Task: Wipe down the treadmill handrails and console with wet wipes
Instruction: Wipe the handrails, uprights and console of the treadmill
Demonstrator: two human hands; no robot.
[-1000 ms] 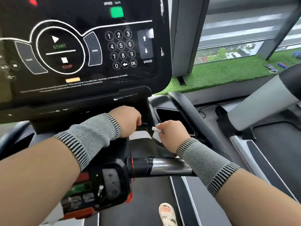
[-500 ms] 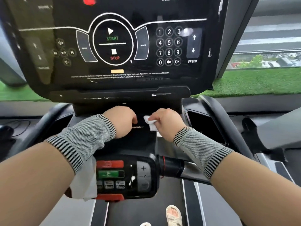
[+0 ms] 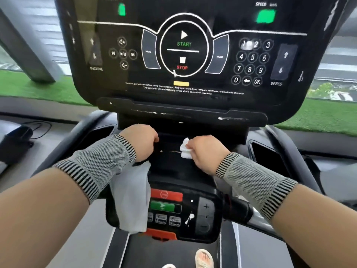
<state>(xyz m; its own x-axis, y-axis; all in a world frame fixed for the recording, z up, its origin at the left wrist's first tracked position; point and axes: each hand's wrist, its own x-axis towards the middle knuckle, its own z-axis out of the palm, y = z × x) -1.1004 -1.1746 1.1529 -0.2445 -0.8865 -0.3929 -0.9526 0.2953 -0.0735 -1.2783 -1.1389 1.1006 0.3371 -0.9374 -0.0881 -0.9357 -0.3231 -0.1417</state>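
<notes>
Treadmill console [image 3: 185, 55] fills the upper view, and the step in hand looks to be wiping the dark tray [image 3: 170, 157] just beneath it, between the two hands. On the left, a grey cloth [image 3: 131, 198] hangs below the left hand [image 3: 140, 141], whose fingers curl over the tray's edge; whether they also pinch the cloth cannot be told. To the right, the right hand [image 3: 205, 153] pinches a crumpled white wet wipe [image 3: 185, 148] against the tray surface. To do this well, I would judge it best to keep the wipe flat and pressed, drawing it across in overlapping strokes and into the corners, clear of the lower control panel [image 3: 173, 209] so no button is pressed. Compared with half a second ago, the view has swung left, so the console sits more centred, while both hands keep much the same places on the tray.
</notes>
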